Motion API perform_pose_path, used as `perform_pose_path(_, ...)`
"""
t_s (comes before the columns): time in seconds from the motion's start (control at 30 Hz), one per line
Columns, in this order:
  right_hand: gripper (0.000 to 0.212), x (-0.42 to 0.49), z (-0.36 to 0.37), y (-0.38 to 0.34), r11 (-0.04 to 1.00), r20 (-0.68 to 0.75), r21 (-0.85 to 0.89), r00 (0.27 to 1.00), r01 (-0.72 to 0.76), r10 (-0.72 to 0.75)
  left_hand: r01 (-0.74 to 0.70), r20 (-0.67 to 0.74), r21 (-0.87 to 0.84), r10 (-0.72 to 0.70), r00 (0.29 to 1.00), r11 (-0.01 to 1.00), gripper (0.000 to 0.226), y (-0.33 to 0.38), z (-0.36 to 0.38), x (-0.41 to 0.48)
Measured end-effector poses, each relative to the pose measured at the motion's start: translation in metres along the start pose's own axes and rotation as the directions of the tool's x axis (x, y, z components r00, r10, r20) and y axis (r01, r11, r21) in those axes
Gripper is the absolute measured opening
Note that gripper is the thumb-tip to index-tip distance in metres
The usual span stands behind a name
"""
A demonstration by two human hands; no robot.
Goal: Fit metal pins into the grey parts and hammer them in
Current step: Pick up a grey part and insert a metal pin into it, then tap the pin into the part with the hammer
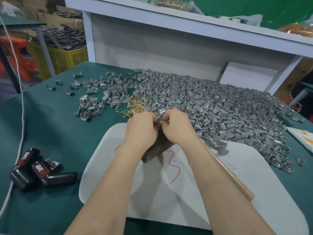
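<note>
Fitting step, I judge: over the dark block (152,155) my left hand (142,128) and right hand (177,128) are pressing together, fingers curling tight; what they hold I cannot tell. Pins (135,106) are lying at eleven o'clock, grey parts (211,102) at one; next I'll be needing the hammer handle (228,170) at four.

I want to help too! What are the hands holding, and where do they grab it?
It cannot be told. The left hand and right hand bunch their fingertips together over a dark block, hiding whatever is between them.

Pins (135,106) left of parts heap (211,106)
</note>
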State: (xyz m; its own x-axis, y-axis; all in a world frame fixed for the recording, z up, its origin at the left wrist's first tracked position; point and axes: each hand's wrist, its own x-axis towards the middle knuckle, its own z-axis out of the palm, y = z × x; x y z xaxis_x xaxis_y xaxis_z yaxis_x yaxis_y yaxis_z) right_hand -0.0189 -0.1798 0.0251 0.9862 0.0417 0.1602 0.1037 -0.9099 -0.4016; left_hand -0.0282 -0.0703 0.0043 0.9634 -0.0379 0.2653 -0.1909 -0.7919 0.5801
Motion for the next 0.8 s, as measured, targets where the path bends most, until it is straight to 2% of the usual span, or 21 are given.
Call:
perform_pose_path(0.1,0.018,0.002,0.002,0.0,1.0,0.009,-0.017,1.0,-0.008,0.008,-0.003,-0.002,-0.001,0.003,1.0,1.0,0.008,0.0,0.0,0.0)
perform_pose_path(0.2,0.016,0.001,0.002,0.008,0.997,-0.002,0.07,1.0,0.016,-0.015,0.02,-0.007,-0.016,-0.02,1.0,1.0,0.008,-0.001,0.0,0.0)
perform_pose_path(0.3,0.021,-0.005,-0.01,0.035,0.983,-0.166,0.171,0.982,-0.064,0.093,0.026,-0.008,-0.035,-0.027,1.0,0.999,0.007,-0.002,0.001,0.001)
perform_pose_path(0.33,0.022,-0.007,-0.014,0.047,0.983,-0.181,0.116,0.97,-0.14,0.16,0.031,-0.007,-0.038,-0.031,0.999,0.999,0.007,-0.003,0.002,0.001)
perform_pose_path(0.37,0.023,-0.01,-0.017,0.056,0.974,-0.135,-0.004,0.966,-0.225,0.222,0.036,-0.005,-0.04,-0.036,0.999,0.999,0.007,-0.003,0.002,0.001)
perform_pose_path(0.43,0.026,-0.013,-0.016,0.065,0.928,0.048,-0.213,0.945,-0.306,0.323,0.04,-0.004,-0.046,-0.04,0.999,0.998,0.006,-0.003,0.003,0.002)
perform_pose_path(0.47,0.026,-0.013,-0.013,0.065,0.924,0.109,-0.226,0.934,-0.309,0.34,0.04,-0.002,-0.05,-0.04,0.999,0.998,0.006,-0.003,0.003,0.002)
perform_pose_path(0.5,0.024,-0.012,-0.011,0.064,0.93,0.131,-0.202,0.933,-0.306,0.335,0.04,0.001,-0.055,-0.04,0.999,0.998,0.005,-0.003,0.003,0.002)
perform_pose_path(0.6,0.019,-0.013,-0.019,0.064,0.96,0.058,-0.087,0.96,-0.268,0.273,0.056,0.002,-0.072,-0.056,0.998,0.996,0.01,-0.002,0.001,0.0)
perform_pose_path(0.7,0.018,-0.017,-0.038,0.064,0.971,0.038,0.106,0.976,-0.216,0.213,0.06,0.007,-0.069,-0.06,0.998,0.996,0.01,-0.002,0.001,0.0)
perform_pose_path(0.8,0.035,-0.027,-0.048,0.059,0.993,-0.029,0.091,0.996,-0.077,0.08,0.075,0.015,-0.074,-0.074,0.997,0.994,0.012,-0.001,0.001,0.0)
